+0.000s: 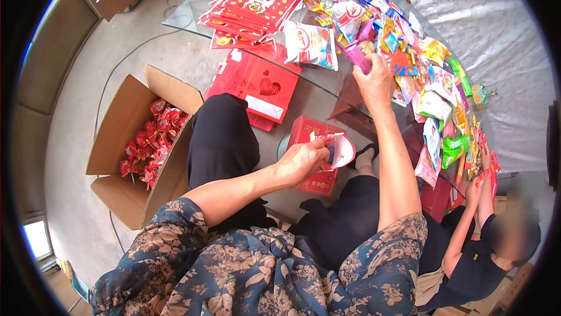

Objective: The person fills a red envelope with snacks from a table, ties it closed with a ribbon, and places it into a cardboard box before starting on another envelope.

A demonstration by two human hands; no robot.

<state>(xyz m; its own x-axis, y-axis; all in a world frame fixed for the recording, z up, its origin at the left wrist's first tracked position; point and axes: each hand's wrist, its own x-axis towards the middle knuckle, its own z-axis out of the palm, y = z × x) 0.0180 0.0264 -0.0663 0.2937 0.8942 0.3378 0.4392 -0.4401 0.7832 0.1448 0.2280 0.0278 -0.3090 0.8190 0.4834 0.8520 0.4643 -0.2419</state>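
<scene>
My left hand (302,161) is closed on the rim of a small red bag (345,151), whose mouth gapes and shows a white inside. What lies deeper in the bag cannot be made out. Over the edge of the glass table, my right hand (374,79) pinches a pink-purple wrapped snack (356,57). Close by it spreads a heap of mixed packaged snacks (400,59), with a white, red and blue snack packet (311,44) at its left end. A stack of flat red bags with a lion print (260,0) lies farther left.
An open cardboard box (111,135) on the floor at left holds many red tied bags (153,143). Red boxes (266,85) sit under the glass table (187,15), and another red box (315,184) is below my left hand. A co-worker (473,251) handles red packaging at right.
</scene>
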